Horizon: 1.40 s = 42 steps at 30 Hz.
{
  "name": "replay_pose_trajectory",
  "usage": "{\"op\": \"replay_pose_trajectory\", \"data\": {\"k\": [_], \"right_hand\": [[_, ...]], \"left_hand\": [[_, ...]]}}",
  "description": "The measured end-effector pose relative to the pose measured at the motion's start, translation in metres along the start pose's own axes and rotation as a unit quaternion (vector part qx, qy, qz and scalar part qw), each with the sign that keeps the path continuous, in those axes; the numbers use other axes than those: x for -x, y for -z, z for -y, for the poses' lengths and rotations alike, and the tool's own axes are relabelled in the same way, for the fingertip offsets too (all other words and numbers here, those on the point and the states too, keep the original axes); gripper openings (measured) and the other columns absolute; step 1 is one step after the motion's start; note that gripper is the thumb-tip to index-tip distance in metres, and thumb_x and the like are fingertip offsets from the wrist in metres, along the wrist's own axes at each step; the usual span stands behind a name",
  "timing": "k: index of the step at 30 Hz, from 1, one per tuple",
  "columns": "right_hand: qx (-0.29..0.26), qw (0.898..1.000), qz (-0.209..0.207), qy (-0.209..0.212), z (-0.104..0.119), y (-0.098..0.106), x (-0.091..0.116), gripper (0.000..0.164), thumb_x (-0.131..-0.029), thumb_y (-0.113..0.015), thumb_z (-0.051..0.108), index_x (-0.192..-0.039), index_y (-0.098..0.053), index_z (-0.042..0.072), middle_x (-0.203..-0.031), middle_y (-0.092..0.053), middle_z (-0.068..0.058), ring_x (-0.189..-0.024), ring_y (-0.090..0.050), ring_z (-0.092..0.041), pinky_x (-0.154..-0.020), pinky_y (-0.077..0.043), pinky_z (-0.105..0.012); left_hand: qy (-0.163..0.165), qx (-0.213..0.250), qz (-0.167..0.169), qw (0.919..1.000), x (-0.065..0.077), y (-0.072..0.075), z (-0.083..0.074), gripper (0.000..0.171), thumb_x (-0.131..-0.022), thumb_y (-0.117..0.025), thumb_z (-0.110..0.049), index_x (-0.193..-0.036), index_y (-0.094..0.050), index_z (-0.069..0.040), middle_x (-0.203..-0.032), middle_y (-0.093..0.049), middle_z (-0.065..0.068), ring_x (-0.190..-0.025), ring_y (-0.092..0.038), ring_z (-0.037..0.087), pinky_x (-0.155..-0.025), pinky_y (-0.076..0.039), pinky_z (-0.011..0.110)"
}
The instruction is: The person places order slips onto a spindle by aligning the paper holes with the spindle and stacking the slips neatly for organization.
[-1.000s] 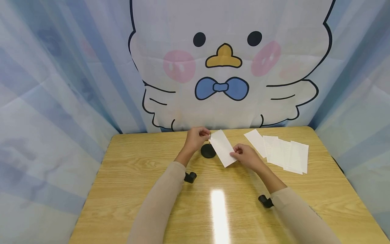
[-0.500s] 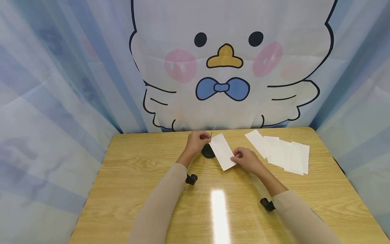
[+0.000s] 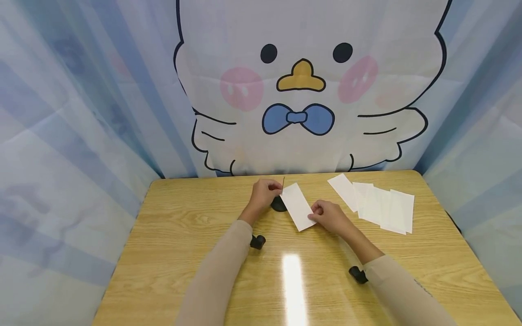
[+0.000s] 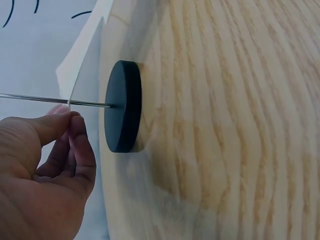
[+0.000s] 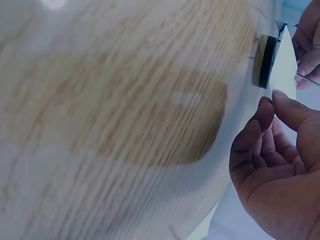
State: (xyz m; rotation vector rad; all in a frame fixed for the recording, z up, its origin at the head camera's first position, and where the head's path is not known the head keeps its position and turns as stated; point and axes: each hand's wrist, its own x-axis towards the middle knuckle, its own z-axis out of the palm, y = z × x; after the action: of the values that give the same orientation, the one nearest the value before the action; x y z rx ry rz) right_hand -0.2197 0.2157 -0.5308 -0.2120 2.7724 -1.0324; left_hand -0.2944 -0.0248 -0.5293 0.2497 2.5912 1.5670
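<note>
A paper spike with a black round base (image 3: 279, 205) and a thin upright metal rod (image 3: 283, 182) stands near the table's back edge. Both hands hold one white paper slip (image 3: 297, 207) at it. My left hand (image 3: 262, 197) pinches the slip's far-left corner between thumb and forefinger, right beside the rod. In the left wrist view, the rod (image 4: 30, 97) shows on both sides of the paper at that corner, above the base (image 4: 123, 107). Thumb and forefinger of my right hand (image 3: 330, 218) pinch the near-right edge; the right wrist view shows the slip (image 5: 285, 60) nearly edge-on.
Several white slips (image 3: 371, 201) lie overlapping on the wooden table (image 3: 183, 271), right of the right hand. A curtain (image 3: 297, 149) with a cartoon bird hangs behind the back edge. Black wrist cameras (image 3: 258, 242) sit under the forearms.
Both hands have lowered the paper slip along the rod toward the base. More of the rod now shows above the paper. The loose slips stay where they were.
</note>
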Motion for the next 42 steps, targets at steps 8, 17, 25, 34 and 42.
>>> {"op": "replay_pose_trajectory", "data": {"k": [8,17,25,34,42], "right_hand": [[0.017,1.0,0.005,-0.001,-0.002,-0.004,0.0,0.016,-0.094,-0.076,0.016,-0.096,-0.067,0.004,-0.084,-0.068,-0.005,-0.076,-0.06,-0.015,-0.07,-0.049,-0.029],[0.035,0.999,0.009,0.011,-0.001,-0.006,0.0,0.016,-0.094,-0.076,0.015,-0.091,-0.064,0.005,-0.081,-0.065,-0.004,-0.073,-0.057,-0.014,-0.067,-0.047,-0.028],[0.045,0.999,0.006,0.014,0.002,-0.007,0.004,0.017,-0.093,-0.076,0.013,-0.089,-0.063,0.004,-0.078,-0.064,-0.004,-0.071,-0.056,-0.014,-0.066,-0.047,-0.029],[0.051,0.999,0.005,0.009,-0.003,-0.002,0.009,0.015,-0.095,-0.075,0.019,-0.092,-0.066,0.007,-0.082,-0.067,-0.003,-0.074,-0.059,-0.014,-0.069,-0.049,-0.03],[0.047,0.999,-0.018,0.011,-0.016,0.009,0.017,0.016,-0.095,-0.075,0.02,-0.096,-0.068,0.006,-0.086,-0.071,-0.003,-0.079,-0.063,-0.014,-0.072,-0.051,-0.032]], "left_hand": [[-0.004,-0.013,0.001,0.9999,0.0,-0.006,0.009,0.008,-0.096,-0.073,-0.009,-0.098,-0.082,-0.009,-0.101,-0.077,0.006,-0.095,-0.07,0.021,-0.081,-0.059,0.03],[-0.011,-0.025,-0.008,0.9996,0.0,-0.009,0.01,0.009,-0.096,-0.074,-0.007,-0.097,-0.082,-0.007,-0.1,-0.078,0.009,-0.095,-0.072,0.023,-0.079,-0.061,0.031],[-0.008,-0.036,-0.009,0.9993,0.0,-0.013,0.011,0.01,-0.096,-0.073,-0.006,-0.098,-0.082,-0.006,-0.102,-0.079,0.009,-0.103,-0.072,0.025,-0.082,-0.06,0.032],[-0.019,-0.045,-0.006,0.9988,0.004,-0.009,0.011,0.015,-0.097,-0.071,-0.006,-0.109,-0.08,-0.004,-0.104,-0.077,0.011,-0.099,-0.071,0.026,-0.082,-0.06,0.033],[-0.031,-0.055,0.009,0.9979,0.009,-0.002,0.01,0.022,-0.098,-0.071,-0.007,-0.119,-0.076,-0.003,-0.108,-0.074,0.012,-0.099,-0.07,0.027,-0.085,-0.06,0.037]]}}
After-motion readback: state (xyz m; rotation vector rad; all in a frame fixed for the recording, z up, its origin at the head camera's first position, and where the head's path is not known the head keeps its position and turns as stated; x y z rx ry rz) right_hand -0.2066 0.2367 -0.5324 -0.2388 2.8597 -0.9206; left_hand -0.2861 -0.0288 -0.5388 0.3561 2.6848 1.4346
